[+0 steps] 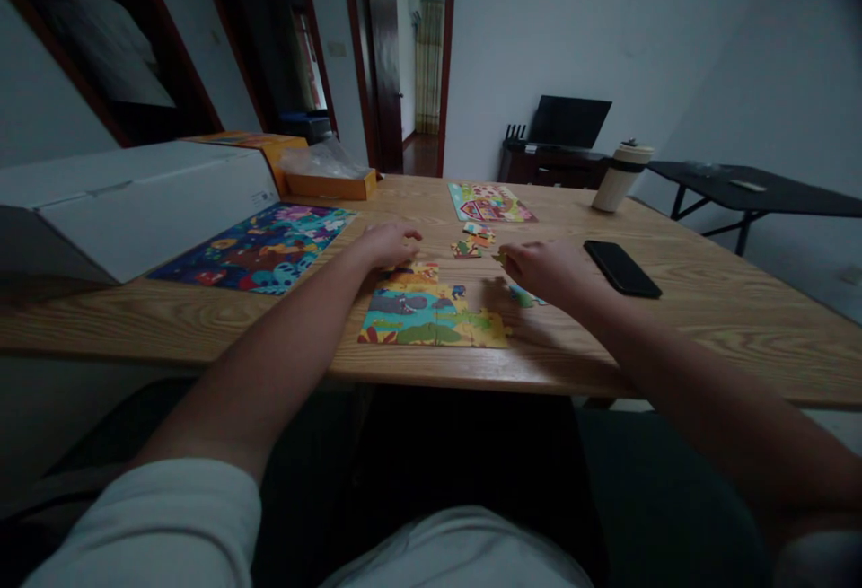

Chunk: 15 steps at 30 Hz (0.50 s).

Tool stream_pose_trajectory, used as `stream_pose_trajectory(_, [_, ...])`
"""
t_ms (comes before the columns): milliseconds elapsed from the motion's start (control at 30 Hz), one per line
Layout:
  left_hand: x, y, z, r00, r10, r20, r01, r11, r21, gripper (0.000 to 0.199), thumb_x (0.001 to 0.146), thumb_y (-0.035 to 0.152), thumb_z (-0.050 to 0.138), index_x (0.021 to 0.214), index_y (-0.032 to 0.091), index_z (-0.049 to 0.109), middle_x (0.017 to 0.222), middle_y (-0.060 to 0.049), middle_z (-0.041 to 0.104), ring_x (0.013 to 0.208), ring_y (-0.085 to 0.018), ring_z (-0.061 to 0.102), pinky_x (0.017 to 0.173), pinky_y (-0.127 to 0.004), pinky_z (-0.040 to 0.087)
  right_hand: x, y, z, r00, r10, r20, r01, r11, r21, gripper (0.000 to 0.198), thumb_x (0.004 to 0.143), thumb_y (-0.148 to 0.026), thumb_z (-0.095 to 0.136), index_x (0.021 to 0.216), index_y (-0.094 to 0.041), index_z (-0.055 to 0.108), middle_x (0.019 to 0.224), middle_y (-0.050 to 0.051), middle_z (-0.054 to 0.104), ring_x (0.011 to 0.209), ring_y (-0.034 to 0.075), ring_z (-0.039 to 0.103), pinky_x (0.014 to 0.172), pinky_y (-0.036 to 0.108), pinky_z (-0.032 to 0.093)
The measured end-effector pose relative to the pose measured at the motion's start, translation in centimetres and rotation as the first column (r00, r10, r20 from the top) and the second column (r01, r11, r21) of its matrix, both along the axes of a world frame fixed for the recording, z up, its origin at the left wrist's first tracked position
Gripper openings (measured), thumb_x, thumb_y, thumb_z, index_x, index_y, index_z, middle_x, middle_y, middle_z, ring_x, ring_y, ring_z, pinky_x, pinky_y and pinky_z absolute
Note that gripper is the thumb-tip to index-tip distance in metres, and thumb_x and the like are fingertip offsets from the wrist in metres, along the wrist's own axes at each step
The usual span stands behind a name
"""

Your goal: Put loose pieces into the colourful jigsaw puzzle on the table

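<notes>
A partly joined jigsaw puzzle (410, 317) with a grey hippo and green shapes lies near the table's front edge. Just beyond its upper left corner is my left hand (389, 245), fingers apart and slightly curled, with nothing visible in them. My right hand (535, 265) hovers to the right of the puzzle, fingers pinched on a small puzzle piece (499, 256) that shows at the fingertips. Beneath that hand lies a loose blue-green piece (525, 296), partly covered. Several more loose pieces (466, 250) rest between my hands, farther back.
A dark blue picture sheet (269, 247) lies left, beside a long white box (154, 211) and an orange box (329, 184) with clear plastic. Behind the pieces is a colourful picture sheet (490, 203). A black phone (620, 267) and a cream tumbler (620, 179) are at right.
</notes>
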<state>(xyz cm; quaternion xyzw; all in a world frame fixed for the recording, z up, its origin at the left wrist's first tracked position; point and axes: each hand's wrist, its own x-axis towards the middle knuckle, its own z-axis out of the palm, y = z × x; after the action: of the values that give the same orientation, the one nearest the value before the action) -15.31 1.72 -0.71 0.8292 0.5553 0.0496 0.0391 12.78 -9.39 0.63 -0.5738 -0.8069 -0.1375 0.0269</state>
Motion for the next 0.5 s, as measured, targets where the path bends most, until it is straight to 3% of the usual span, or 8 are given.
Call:
stream_pose_trajectory(167, [-2.4, 1.3, -0.2, 0.995, 0.088, -0.052, -0.088, 0.996, -0.002, 0.042, 0.087, 0.024, 0.050, 0.127, 0.023, 0.063, 0.128, -0.007, 0.062, 0.113, -0.023, 0.059, 0.096, -0.030, 0.043, -0.8, 2.0, -0.6, 0.999, 0.015, -0.046, -0.015, 1.000, -0.002, 0.036, 0.094, -0.029, 0.037, 0.099, -0.017, 0.071, 0.092, 0.014, 0.069, 0.079, 0.025, 0.064, 0.067, 0.032, 0.040])
stream_pose_trajectory(233, [-2.9, 1.6, -0.3, 0.995, 0.076, -0.058, -0.076, 0.997, -0.005, 0.040, 0.087, 0.028, 0.051, 0.125, 0.022, 0.064, 0.126, -0.008, 0.063, 0.112, -0.023, 0.059, 0.097, -0.031, 0.043, -1.2, 2.4, -0.9, 0.991, 0.055, -0.122, -0.064, 0.995, -0.074, 0.036, 0.093, -0.034, 0.042, 0.110, -0.019, 0.070, 0.096, 0.013, 0.070, 0.081, 0.024, 0.064, 0.069, 0.033, 0.043])
stream_pose_trajectory(267, [-2.9, 1.7, -0.3, 0.997, 0.057, -0.048, -0.058, 0.998, -0.009, 0.040, 0.088, 0.031, 0.051, 0.124, 0.022, 0.065, 0.125, -0.008, 0.064, 0.111, -0.023, 0.060, 0.097, -0.031, 0.043, -1.4, 2.4, -1.0, 0.978, 0.109, -0.176, -0.135, 0.980, -0.146, 0.039, 0.093, -0.039, 0.046, 0.120, -0.021, 0.067, 0.100, 0.011, 0.070, 0.082, 0.023, 0.064, 0.071, 0.032, 0.044])
stream_pose_trajectory(333, [-2.5, 1.4, -0.3, 1.000, 0.008, -0.012, -0.008, 1.000, -0.020, 0.040, 0.088, 0.037, 0.052, 0.123, 0.022, 0.066, 0.122, -0.008, 0.066, 0.109, -0.024, 0.060, 0.096, -0.031, 0.044, -1.8, 2.3, -1.1, 0.920, 0.233, -0.316, -0.328, 0.899, -0.291, 0.054, 0.089, -0.048, 0.053, 0.136, -0.023, 0.056, 0.114, 0.009, 0.068, 0.088, 0.020, 0.065, 0.075, 0.030, 0.047])
stream_pose_trajectory(400, [-1.9, 0.9, -0.2, 0.998, -0.053, 0.018, 0.054, 0.998, -0.043, 0.042, 0.088, 0.040, 0.054, 0.124, 0.023, 0.065, 0.123, -0.007, 0.065, 0.109, -0.023, 0.060, 0.094, -0.029, 0.044, -1.9, 2.2, -1.2, 0.858, 0.302, -0.417, -0.457, 0.819, -0.348, 0.066, 0.085, -0.051, 0.059, 0.143, -0.022, 0.049, 0.129, 0.008, 0.061, 0.099, 0.019, 0.063, 0.083, 0.028, 0.048])
stream_pose_trajectory(500, [-1.2, 0.2, -0.1, 0.990, -0.141, 0.014, 0.142, 0.984, -0.105, 0.047, 0.086, 0.045, 0.058, 0.126, 0.022, 0.064, 0.125, -0.008, 0.064, 0.109, -0.022, 0.060, 0.092, -0.028, 0.045, -1.3, 2.6, -1.4, 0.876, 0.276, -0.394, -0.412, 0.854, -0.318, 0.070, 0.082, -0.047, 0.063, 0.144, -0.020, 0.048, 0.136, 0.010, 0.055, 0.112, 0.022, 0.059, 0.093, 0.030, 0.045])
